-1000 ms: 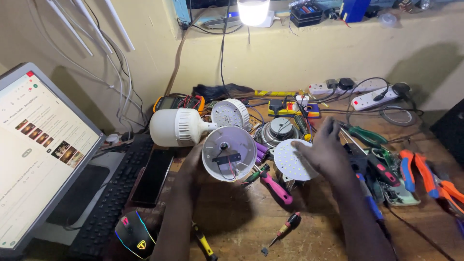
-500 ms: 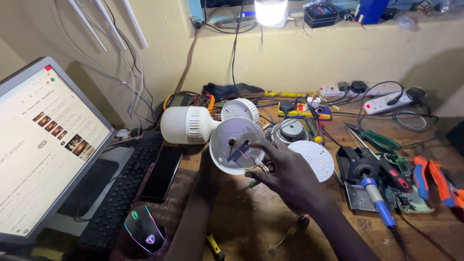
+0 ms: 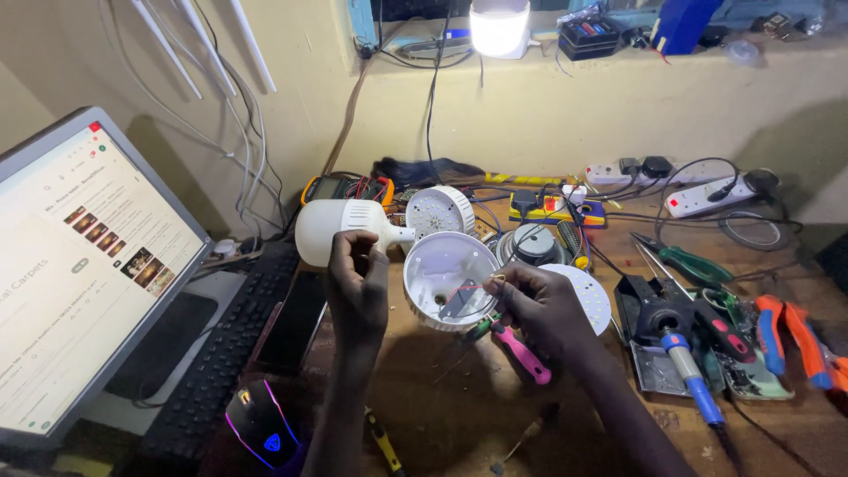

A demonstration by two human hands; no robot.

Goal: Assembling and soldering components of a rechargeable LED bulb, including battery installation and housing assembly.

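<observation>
Since half a second earlier, the open bulb housing (image 3: pixel 449 278) had been lowered toward the workbench (image 3: pixel 459 415) and turned so that its white hollow faced upward, and the left hand (image 3: pixel 358 281) had been brought out from behind it to its left side. That hand was seen curled nearly closed, its fingertips bunched just beside the housing's neck; whether anything was pinched between them could not be told. The right hand (image 3: pixel 539 305) was held at the housing's right rim, its thumb and forefinger closed on a thin wire (image 3: pixel 481 284) that ran into the shell toward a small dark circuit board (image 3: pixel 457 300) lying inside.

A whole white LED bulb (image 3: pixel 340 230) was laid on its side just behind the left hand, with a perforated round LED plate (image 3: pixel 439 210) propped beside it. A white diffuser disc (image 3: pixel 583 296) was partly hidden behind the right hand, and a pink-handled screwdriver (image 3: pixel 521 352) lay under that wrist. Farther right, a blue-handled soldering iron (image 3: pixel 689 375) rested on its stand, near green-handled pliers (image 3: pixel 685 261) and orange-handled cutters (image 3: pixel 786 331). At the left edge, a lit monitor (image 3: pixel 79 274), a black keyboard (image 3: pixel 221 353) and a glowing mouse (image 3: pixel 261 424) were seen.
</observation>
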